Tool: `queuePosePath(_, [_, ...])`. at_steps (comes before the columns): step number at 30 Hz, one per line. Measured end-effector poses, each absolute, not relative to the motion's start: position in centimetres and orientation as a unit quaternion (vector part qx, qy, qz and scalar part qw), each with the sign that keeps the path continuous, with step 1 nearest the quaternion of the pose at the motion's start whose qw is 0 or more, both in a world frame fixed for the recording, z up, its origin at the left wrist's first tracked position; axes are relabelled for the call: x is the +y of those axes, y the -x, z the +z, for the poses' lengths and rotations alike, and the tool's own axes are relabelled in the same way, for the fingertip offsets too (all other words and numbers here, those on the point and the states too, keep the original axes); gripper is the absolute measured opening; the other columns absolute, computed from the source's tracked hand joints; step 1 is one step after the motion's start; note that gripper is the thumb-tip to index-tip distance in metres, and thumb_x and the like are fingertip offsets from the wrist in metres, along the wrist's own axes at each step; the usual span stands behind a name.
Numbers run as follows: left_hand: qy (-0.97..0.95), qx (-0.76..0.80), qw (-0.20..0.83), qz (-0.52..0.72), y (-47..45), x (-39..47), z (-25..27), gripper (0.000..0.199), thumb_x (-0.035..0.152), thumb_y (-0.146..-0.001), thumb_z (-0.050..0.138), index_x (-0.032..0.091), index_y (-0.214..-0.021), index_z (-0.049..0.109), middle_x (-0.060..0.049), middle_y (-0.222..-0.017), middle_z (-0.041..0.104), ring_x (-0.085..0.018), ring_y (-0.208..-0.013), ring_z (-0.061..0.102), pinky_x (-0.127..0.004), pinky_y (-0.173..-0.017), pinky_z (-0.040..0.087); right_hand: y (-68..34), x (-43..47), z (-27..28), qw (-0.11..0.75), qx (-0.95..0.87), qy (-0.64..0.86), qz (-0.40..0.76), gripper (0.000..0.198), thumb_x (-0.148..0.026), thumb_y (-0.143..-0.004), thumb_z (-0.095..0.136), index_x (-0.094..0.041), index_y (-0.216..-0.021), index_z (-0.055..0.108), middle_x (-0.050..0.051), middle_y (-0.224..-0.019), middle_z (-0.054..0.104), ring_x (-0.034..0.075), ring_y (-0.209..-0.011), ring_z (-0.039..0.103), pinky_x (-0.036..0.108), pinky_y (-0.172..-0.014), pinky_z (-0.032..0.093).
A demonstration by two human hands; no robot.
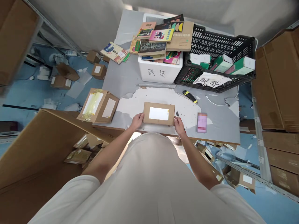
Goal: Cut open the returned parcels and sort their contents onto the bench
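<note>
A flat cardboard box [147, 113] with a white label lies level at the front of the desk, between my two hands. My left hand [137, 121] grips its left edge, thumb on the near corner. At the lower right corner, my right hand [179, 126] has its fingers closed on the box. A slim dark and red tool [177, 114], perhaps a cutter, shows beside my right hand and is partly covered by it; whether the hand touches it I cannot tell. Farther back on the desk lies a black and yellow utility knife [189, 96].
A taped carton [102, 107] stands at the desk's left edge. Behind are a white foam box [158, 72] heaped with books and a black plastic crate [221, 39] holding green-and-white boxes. A blurred pink object [202, 122] lies right. A large open carton [25, 146] flanks me on the left.
</note>
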State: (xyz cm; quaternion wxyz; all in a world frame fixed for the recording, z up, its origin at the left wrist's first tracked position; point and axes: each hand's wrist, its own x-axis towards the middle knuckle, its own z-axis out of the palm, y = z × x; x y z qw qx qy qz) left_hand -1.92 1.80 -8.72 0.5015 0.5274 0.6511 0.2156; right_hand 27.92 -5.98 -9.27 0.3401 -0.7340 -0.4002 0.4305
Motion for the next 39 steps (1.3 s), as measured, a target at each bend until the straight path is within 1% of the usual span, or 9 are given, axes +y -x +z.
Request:
queuePosePath(3, [-0.503,0.647,0.528,0.225,2.8,1.0,-9.7,0.047,0.030,-0.086,0.042,0.014,-0.127,0.059,-0.013,-0.122,0.065,-0.024,-0.110,0.063,-0.042,-0.100,0.045,-28.2,-7.3,-10.0,0.352,-0.332,0.745,0.458,0.052,-0.049,-0.085,0.043,-0.018,-0.124,0.056,0.012,-0.123,0.061,0.020,-0.099,0.063,0.039,-0.090,0.052])
queuePosePath(7, [-0.489,0.627,0.562,0.227,3.8,-0.3,-10.6,0.060,0.017,-0.072,0.052,0.014,-0.132,0.054,-0.014,-0.132,0.060,-0.025,-0.118,0.060,-0.041,-0.102,0.046,-28.3,-8.6,-10.4,0.340,-0.345,0.742,0.464,0.054,-0.038,-0.074,0.057,-0.019,-0.124,0.056,0.014,-0.122,0.061,0.024,-0.102,0.063,0.044,-0.093,0.050])
queuePosePath(13, [-0.495,0.588,0.600,0.220,3.5,-1.4,-10.5,0.071,0.024,-0.064,0.069,0.016,-0.133,0.053,-0.014,-0.137,0.056,-0.030,-0.127,0.053,-0.045,-0.107,0.041,-27.5,-8.7,-10.5,0.338,-0.359,0.715,0.495,0.064,-0.030,-0.065,0.066,-0.025,-0.127,0.049,0.012,-0.134,0.056,0.026,-0.118,0.057,0.047,-0.097,0.048])
queuePosePath(18, [-0.505,0.578,0.592,0.245,2.7,-1.4,-9.2,0.060,0.040,-0.070,0.069,0.015,-0.123,0.060,-0.014,-0.123,0.066,-0.028,-0.114,0.061,-0.042,-0.100,0.046,-27.0,-7.8,-9.4,0.355,-0.363,0.696,0.508,0.051,-0.038,-0.070,0.065,-0.021,-0.117,0.050,0.014,-0.125,0.061,0.026,-0.116,0.058,0.045,-0.095,0.048])
queuePosePath(23, [-0.563,0.626,0.480,0.246,2.5,0.0,-5.8,0.044,0.050,-0.080,0.058,0.014,-0.101,0.070,-0.011,-0.098,0.071,-0.022,-0.088,0.065,-0.034,-0.081,0.050,-27.5,-6.4,-5.9,0.359,-0.428,0.699,0.447,0.042,-0.050,-0.083,0.052,-0.019,-0.111,0.056,0.012,-0.110,0.067,0.023,-0.098,0.063,0.041,-0.088,0.050])
queuePosePath(30, [-0.576,0.688,0.386,0.213,0.6,4.3,-3.7,0.046,0.055,-0.085,0.050,0.015,-0.069,0.068,-0.002,-0.062,0.060,-0.015,-0.065,0.054,-0.027,-0.065,0.040,-27.6,-1.9,-4.6,0.316,-0.425,0.753,0.391,0.054,-0.062,-0.084,0.045,-0.015,-0.101,0.064,0.013,-0.097,0.070,0.026,-0.090,0.063,0.041,-0.085,0.048])
queuePosePath(33, [-0.566,0.684,0.409,0.212,0.4,5.2,-4.0,0.049,0.055,-0.087,0.045,0.015,-0.076,0.071,-0.004,-0.071,0.066,-0.016,-0.072,0.057,-0.027,-0.068,0.042,-27.9,-0.6,-5.0,0.320,-0.434,0.749,0.385,0.061,-0.065,-0.083,0.043,-0.013,-0.106,0.066,0.015,-0.106,0.069,0.027,-0.099,0.062,0.043,-0.092,0.045])
queuePosePath(36, [-0.562,0.665,0.439,0.222,0.6,5.1,-4.3,0.046,0.052,-0.088,0.046,0.016,-0.098,0.073,-0.007,-0.098,0.071,-0.019,-0.087,0.061,-0.030,-0.081,0.045,-28.1,-0.6,-5.4,0.341,-0.426,0.732,0.409,0.065,-0.066,-0.082,0.045,-0.014,-0.114,0.066,0.015,-0.117,0.066,0.028,-0.108,0.058,0.045,-0.098,0.043])
queuePosePath(39, [-0.558,0.652,0.452,0.242,0.8,4.4,-4.7,0.048,0.048,-0.089,0.046,0.016,-0.117,0.068,-0.011,-0.115,0.067,-0.021,-0.098,0.061,-0.034,-0.092,0.045,-28.1,-1.6,-6.0,0.380,-0.379,0.704,0.465,0.063,-0.064,-0.082,0.047,-0.021,-0.125,0.062,0.011,-0.132,0.059,0.026,-0.114,0.056,0.044,-0.095,0.047])
